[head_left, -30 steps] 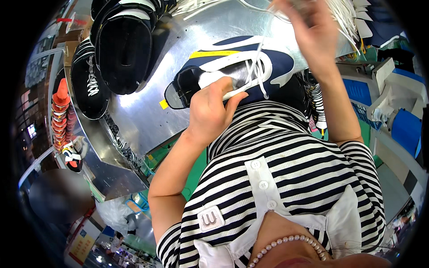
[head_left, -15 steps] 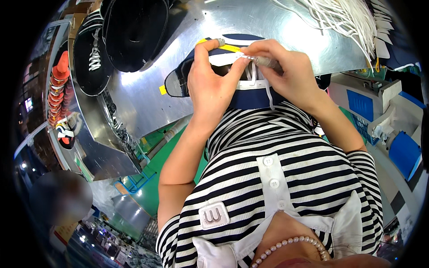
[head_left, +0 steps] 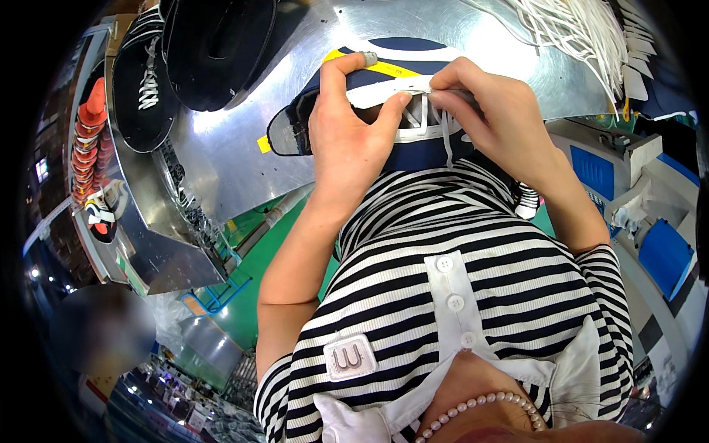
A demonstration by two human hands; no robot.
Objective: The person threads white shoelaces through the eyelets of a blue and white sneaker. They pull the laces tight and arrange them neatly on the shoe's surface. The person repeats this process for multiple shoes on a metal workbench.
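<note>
A navy shoe upper (head_left: 413,156) with white eyelet strips lies at the near edge of the metal table. My left hand (head_left: 346,144) grips its far eyelet strip (head_left: 369,94), thumb inside the opening and a wrapped index finger over a yellow band (head_left: 395,71). At the right end of that strip, my right hand (head_left: 506,118) pinches a white shoelace, its fingertips close together. Lace crosses the opening between the strips, and a loose lace end (head_left: 447,140) hangs over the near side. The right fingers partly hide the pinched piece.
Black shoes (head_left: 144,92) stand on the metal table (head_left: 236,159) at the far left. A bundle of white laces (head_left: 580,37) hangs over its far right edge. Stacked orange pieces (head_left: 87,140) are at left; a grey machine with blue panels (head_left: 665,255) is at right.
My right fingers have shifted slightly right along the eyelet strip, and the metal-looking tip between them no longer shows. The left hand keeps its hold; the whole view has shifted slightly.
</note>
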